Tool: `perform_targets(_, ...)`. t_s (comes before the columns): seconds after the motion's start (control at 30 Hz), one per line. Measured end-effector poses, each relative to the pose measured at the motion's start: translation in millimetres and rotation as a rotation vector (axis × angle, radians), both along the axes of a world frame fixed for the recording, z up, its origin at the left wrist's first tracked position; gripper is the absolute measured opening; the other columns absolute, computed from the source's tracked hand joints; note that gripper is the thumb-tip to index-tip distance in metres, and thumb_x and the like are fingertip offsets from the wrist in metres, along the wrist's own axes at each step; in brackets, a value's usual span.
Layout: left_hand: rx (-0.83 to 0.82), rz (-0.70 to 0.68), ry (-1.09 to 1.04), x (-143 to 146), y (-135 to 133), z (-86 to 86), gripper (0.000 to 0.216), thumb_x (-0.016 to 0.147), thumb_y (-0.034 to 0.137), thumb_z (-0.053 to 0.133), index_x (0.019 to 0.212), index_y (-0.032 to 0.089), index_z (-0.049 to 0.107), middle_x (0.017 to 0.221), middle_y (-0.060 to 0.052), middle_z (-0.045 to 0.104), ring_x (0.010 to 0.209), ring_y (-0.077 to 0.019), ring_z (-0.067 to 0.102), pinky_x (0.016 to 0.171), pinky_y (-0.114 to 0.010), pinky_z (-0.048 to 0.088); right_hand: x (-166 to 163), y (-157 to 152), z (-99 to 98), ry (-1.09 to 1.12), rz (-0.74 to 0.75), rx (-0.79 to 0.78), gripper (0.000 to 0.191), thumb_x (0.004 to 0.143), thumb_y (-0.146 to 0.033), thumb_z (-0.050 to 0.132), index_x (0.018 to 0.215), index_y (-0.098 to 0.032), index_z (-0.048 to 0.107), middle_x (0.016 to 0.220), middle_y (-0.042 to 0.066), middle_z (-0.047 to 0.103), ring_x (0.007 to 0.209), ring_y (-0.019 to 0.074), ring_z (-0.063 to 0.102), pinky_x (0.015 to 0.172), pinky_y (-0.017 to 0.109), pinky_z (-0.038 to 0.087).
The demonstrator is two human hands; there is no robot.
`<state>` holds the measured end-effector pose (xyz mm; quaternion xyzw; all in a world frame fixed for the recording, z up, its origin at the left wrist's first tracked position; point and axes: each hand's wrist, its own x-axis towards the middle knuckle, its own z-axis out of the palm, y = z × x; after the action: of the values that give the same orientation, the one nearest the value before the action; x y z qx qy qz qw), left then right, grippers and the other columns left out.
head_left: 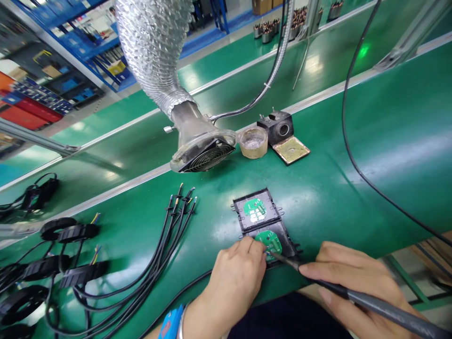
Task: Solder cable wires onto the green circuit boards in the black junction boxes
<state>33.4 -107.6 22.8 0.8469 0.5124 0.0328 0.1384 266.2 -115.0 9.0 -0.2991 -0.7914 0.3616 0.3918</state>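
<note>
My right hand (360,282) is closed around a soldering iron (381,308). The iron's tip points at the nearer green circuit board (270,239), beside my left fingertips. My left hand (235,270) is closed in a pinch at that board's left edge, where a black cable (189,287) runs in under it. A bit of blue wire shows by the fingertips; the rest of the grip is hidden. That board lies on a black holder (287,238). A second green circuit board (254,209) rests in the far half of the holder.
An extraction hood (205,150) on a silver duct (155,52) hangs over the green bench. Behind the boards stand a round solder-stained container (253,142) and an iron stand (282,129). Black cables (165,245) and ring-shaped black parts (84,273) lie left. A hanging cord (348,127) crosses the right.
</note>
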Motion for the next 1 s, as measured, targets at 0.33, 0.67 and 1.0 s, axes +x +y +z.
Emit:
perform_targets(0.33,0.072,-0.024,-0.020,-3,0,-3.3,0.007,0.088,0.016,0.054,0.084,0.021,0.057,0.075,0.002,0.061,0.061,-0.0172,0.060,0.049,-0.028,0.043,2,-1,-5.8,0.034,0.000,-0.028,0.036,0.078,-0.003,0.045,0.111,-0.013,0.057,0.071,0.003,0.052,0.063,0.0135,0.048,0.056,0.028,0.039)
perform_targets(0.67,-0.108,-0.056,-0.064,-8,4,-0.9,0.016,0.094,0.018,0.044,0.096,0.023,0.059,0.080,0.001,0.058,0.070,-0.0162,0.058,0.060,-0.027,0.045,0,0,1.0,0.070,-0.125,0.044,0.037,0.078,-0.005,0.048,0.111,-0.013,0.061,0.076,0.004,0.057,0.064,0.0136,0.055,0.056,0.028,0.048)
perform_targets(1.0,-0.141,-0.045,-0.061,-4,4,2.9,0.017,0.093,0.013,0.043,0.095,0.022,0.057,0.087,0.000,0.057,0.068,-0.0137,0.056,0.059,-0.024,0.043,-31,0,-24.0,-0.065,-0.394,0.127,0.030,0.085,-0.006,0.058,0.114,-0.015,0.059,0.106,0.009,0.066,0.093,0.0160,0.064,0.084,0.028,0.054)
